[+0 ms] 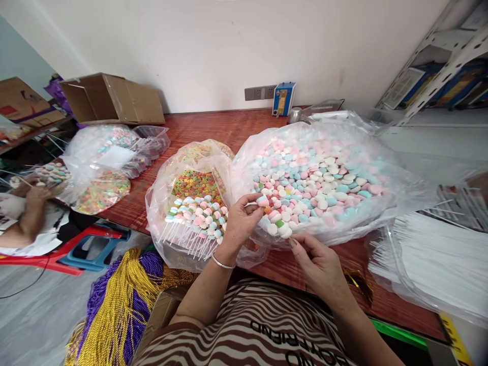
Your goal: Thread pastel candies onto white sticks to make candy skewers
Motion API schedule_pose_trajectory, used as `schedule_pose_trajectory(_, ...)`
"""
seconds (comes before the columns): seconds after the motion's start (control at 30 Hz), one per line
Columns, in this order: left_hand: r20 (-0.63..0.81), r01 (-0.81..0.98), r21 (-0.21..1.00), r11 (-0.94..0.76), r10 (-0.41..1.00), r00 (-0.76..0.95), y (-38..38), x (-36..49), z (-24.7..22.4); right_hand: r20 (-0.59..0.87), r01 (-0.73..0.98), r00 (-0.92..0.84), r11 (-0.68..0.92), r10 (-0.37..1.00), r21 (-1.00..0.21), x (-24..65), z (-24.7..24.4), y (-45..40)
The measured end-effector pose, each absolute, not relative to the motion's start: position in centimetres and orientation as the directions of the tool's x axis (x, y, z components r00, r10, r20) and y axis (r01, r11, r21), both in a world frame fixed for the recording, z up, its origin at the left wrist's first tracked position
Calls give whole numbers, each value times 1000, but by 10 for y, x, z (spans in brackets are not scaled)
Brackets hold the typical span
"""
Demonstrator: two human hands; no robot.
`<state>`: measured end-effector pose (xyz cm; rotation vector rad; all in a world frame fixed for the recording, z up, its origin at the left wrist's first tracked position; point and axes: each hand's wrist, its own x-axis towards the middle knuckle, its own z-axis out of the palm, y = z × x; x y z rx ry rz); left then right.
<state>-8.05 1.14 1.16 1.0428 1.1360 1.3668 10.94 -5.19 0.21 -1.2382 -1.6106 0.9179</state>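
My left hand [244, 221] pinches a pastel pink-and-blue rounded piece [263, 201] between thumb and fingers, above the edge of a large clear bag [396, 198]. My right hand [318, 262] is closed in a pinch at that bag's near edge, its fingertips beside a white piece [285, 234]; what they grip is hidden. Between the hands show an orange bit and a green bit [279, 223], near white and pink pieces. The bag is full of pink, blue and white rounded pieces [324, 193]. Left of my left hand, pastel pieces on white sticks [198, 216] lie on another bag.
Small coloured rings [198, 184] fill the left bag. White sticks [438, 259] lie at right. A blue box [283, 99] stands by the wall, and a cardboard box [114, 99] at back left. Another person's hand [36, 193] works at far left. Gold and purple bead strands [125, 305] hang below the table.
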Motion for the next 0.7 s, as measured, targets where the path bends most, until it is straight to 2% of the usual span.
schedule_pose_trajectory(0.27, 74, -107, 991, -80, 995, -60, 9, -77, 9, 175, 312, -119, 204, 977, -928, 112, 2, -52)
schedule_pose_trajectory(0.53, 294, 83, 954, -288, 954, -68, 10, -74, 3, 146, 312, -99, 170, 984, -935, 108, 5, -56)
schedule_pose_trajectory(0.63, 272, 43, 962, -270, 960, -67, 10, -72, 3, 170, 323, -72, 184, 983, -928, 105, 3, -56)
schedule_pose_trajectory(0.7, 208, -59, 976, -211, 977, -49, 9, -68, 5, 210, 338, -61, 218, 976, -916, 101, -1, -57)
